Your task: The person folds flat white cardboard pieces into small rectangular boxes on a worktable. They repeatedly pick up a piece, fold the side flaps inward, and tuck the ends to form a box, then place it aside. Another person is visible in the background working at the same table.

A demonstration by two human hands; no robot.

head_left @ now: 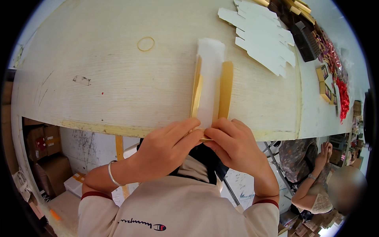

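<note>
Lettering (134, 223) in dark script crosses the front of the person's cream shirt (177, 209), beside a small round emblem (159, 227) in red and blue. Under the table's left part, brown cardboard boxes (55, 173) carry a red patch and a pale label, both too small to read.

On the pale table (118, 87), a long narrow carton (210, 79), gold outside and white inside, points away from the person, its long gold sides raised, its near end at the front edge. The left hand (166, 148) pinches that near end between thumb and fingers; the right hand (239, 148) pinches it just beside. Their fingers partly hide the fold.

Left of the carton and well apart lie a thin yellow rubber band (146, 37) and a scrap of clear tape (81, 80). Beyond it to the right, flat white carton blanks (264, 35) lie overlapping near a black box (306, 41). Farther right are small gold boxes (325, 92) with dark fronts and a bright red heap (342, 98). A co-worker (316, 197) sits past the table's right part.
</note>
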